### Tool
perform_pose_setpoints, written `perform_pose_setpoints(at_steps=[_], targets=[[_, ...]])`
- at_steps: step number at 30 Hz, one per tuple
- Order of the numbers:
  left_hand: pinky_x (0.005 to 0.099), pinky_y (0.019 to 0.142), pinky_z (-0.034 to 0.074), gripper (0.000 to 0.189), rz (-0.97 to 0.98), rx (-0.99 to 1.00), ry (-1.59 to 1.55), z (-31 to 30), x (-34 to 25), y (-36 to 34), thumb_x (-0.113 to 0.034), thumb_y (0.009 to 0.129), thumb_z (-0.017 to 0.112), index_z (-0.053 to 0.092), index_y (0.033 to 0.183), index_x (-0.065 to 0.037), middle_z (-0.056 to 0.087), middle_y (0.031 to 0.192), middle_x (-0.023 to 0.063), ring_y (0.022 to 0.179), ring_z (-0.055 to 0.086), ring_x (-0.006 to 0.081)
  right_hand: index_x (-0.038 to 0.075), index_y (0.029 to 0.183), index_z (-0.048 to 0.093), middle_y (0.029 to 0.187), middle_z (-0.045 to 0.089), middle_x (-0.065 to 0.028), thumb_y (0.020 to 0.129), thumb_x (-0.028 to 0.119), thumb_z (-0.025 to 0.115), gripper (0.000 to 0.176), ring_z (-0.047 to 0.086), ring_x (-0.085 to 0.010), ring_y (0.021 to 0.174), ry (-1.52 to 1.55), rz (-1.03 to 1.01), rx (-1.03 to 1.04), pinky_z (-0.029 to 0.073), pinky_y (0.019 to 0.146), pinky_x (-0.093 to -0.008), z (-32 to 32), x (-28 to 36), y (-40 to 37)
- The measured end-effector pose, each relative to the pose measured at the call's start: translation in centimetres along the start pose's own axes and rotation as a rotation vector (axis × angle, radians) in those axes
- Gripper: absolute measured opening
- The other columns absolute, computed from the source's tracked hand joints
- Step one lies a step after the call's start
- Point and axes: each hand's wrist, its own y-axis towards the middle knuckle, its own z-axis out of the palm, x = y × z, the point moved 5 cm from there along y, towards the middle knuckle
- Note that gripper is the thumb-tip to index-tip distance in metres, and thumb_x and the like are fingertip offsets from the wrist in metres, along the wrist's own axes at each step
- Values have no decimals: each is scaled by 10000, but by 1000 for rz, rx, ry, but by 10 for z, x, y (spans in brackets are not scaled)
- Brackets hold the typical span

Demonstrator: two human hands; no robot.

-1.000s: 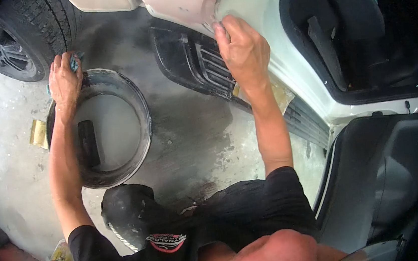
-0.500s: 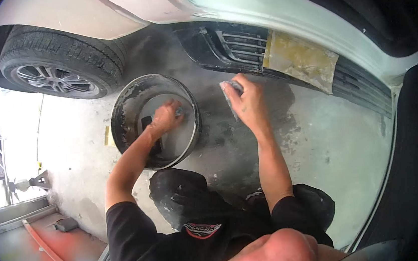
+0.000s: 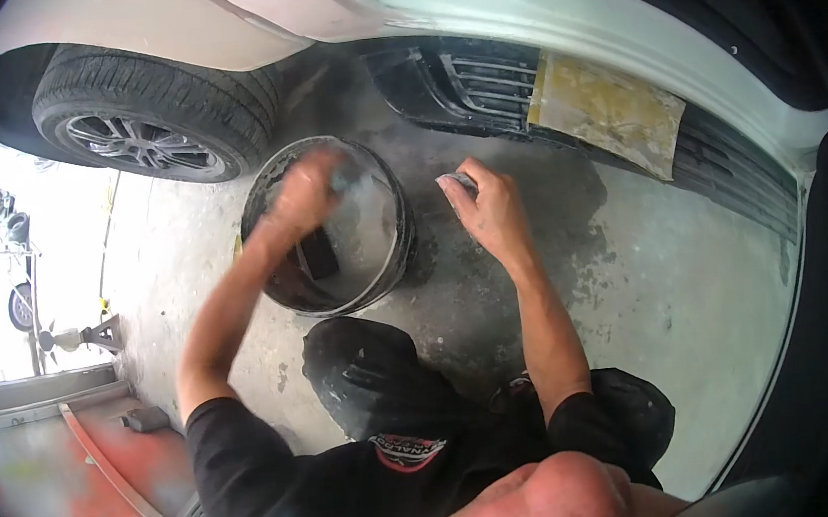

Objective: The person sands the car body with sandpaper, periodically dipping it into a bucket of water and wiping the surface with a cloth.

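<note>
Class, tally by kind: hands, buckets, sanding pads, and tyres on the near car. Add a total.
Bare hands (left hand, right hand): 2
Round grey metal bucket: 1
Small grey sanding pad: 1
Black rubber tyre: 1
Total: 5

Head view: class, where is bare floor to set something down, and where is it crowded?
Bare concrete: between the right forearm and the black grille; also left of the bucket, this side of the tyre. Crowded: between bucket and grille, where the right hand grips a grey pad, and over the bucket, where the left hand blurs.
</note>
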Motion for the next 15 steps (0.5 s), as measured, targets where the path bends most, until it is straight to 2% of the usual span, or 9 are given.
perform_pose_setpoints(at_steps=[1, 2, 3, 4, 6, 8, 11, 12, 15], targets=[[479, 1021, 505, 573, 101, -235, 56, -36, -4, 7, -110, 693, 857, 665, 1231, -76, 660, 1260, 183, 1238, 590, 407, -5, 877, 593, 782, 668, -214, 947, 198, 717, 248, 657, -417, 705, -1, 6, 5, 485, 623, -452, 0, -2, 1], [452, 965, 518, 555, 253, -415, 190, -87, -37, 14, 36, 622, 792, 668, 1155, -54, 653, 1131, 184, 1132, 614, 415, -6, 879, 595, 785, 668, -215, 947, 200, 717, 249, 658, -418, 708, -4, 12, 11, 485, 623, -451, 0, -4, 2], [474, 914, 512, 586, 274, -425, 213, -129, -63, 25, 39, 610, 784, 685, 1176, -80, 646, 1091, 160, 1057, 625, 383, -7, 884, 596, 782, 668, -215, 948, 199, 716, 247, 660, -417, 709, -12, 10, 14, 486, 622, -450, 2, -4, 2], [480, 848, 509, 617, 396, -564, 367, -160, -84, 30, 23, 626, 791, 691, 1219, -114, 645, 1068, 126, 999, 624, 352, -8, 888, 596, 780, 667, -215, 948, 198, 716, 245, 662, -416, 710, -21, 7, 18, 486, 622, -450, 4, -3, 3], [472, 883, 474, 638, 554, -728, 705, -201, -100, 48, -48, 675, 799, 682, 1282, -207, 642, 1137, 69, 1080, 610, 300, -9, 893, 596, 774, 666, -213, 950, 199, 713, 245, 666, -415, 710, -28, -3, 30, 488, 618, -449, 9, 1, 4], [483, 946, 434, 621, 512, -736, 930, -202, -111, 69, -94, 751, 754, 637, 1340, -249, 619, 1216, 51, 1153, 582, 278, -9, 894, 594, 768, 666, -208, 955, 205, 708, 249, 669, -413, 707, -18, -17, 43, 488, 613, -449, 15, 7, 4], [492, 1019, 396, 552, 583, -570, 998, -139, -97, 100, -138, 828, 680, 601, 1365, -239, 598, 1272, 42, 1190, 565, 272, -4, 883, 589, 770, 669, -206, 960, 214, 700, 256, 670, -417, 704, 31, -7, 95, 491, 616, -456, 26, 3, 1], [488, 1087, 363, 506, 596, -560, 947, -111, -96, 111, -177, 854, 634, 599, 1358, -213, 604, 1236, 42, 1164, 572, 278, -2, 880, 587, 768, 668, -205, 962, 222, 698, 263, 669, -417, 703, 32, -20, 93, 492, 617, -456, 27, 1, -2], [504, 1103, 359, 504, 368, -700, 682, -81, -121, 130, -145, 845, 618, 604, 1347, -185, 600, 1188, 62, 1131, 575, 282, 4, 873, 584, 762, 666, -206, 965, 241, 693, 277, 669, -420, 701, 17, -39, 98, 497, 622, -461, 32, -5, -8]])
